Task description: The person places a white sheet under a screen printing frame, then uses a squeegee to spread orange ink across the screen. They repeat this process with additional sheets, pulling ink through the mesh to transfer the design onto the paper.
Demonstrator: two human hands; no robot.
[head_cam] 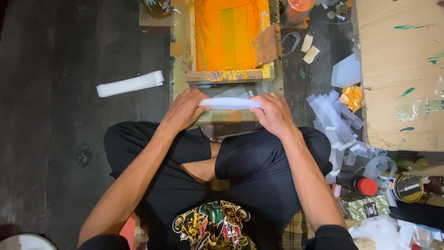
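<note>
Head view, hands: left hand (pixel 184 110) and right hand (pixel 274 113), frame centre, fingers curled shut over opposite ends of a bundle of white strips (pixel 231 103).
Location: the bundle lies level between the hands, just below the wooden printing frame (pixel 229 75).
Step, judged: squaring or gathering the bundle at the frame's near edge.
Next move calls for: an even grip at both ends, so the thin strips stay aligned.
Materials: strips thin, pale, flexible, long and flat; frame rough timber, its mesh coated orange.
Surroundings: loose white strips (pixel 334 115) piled at right; folded white strip (pixel 130 84) upper left on the dark floor (pixel 55 129); cardboard sheet (pixel 400 69) upper right.
</note>
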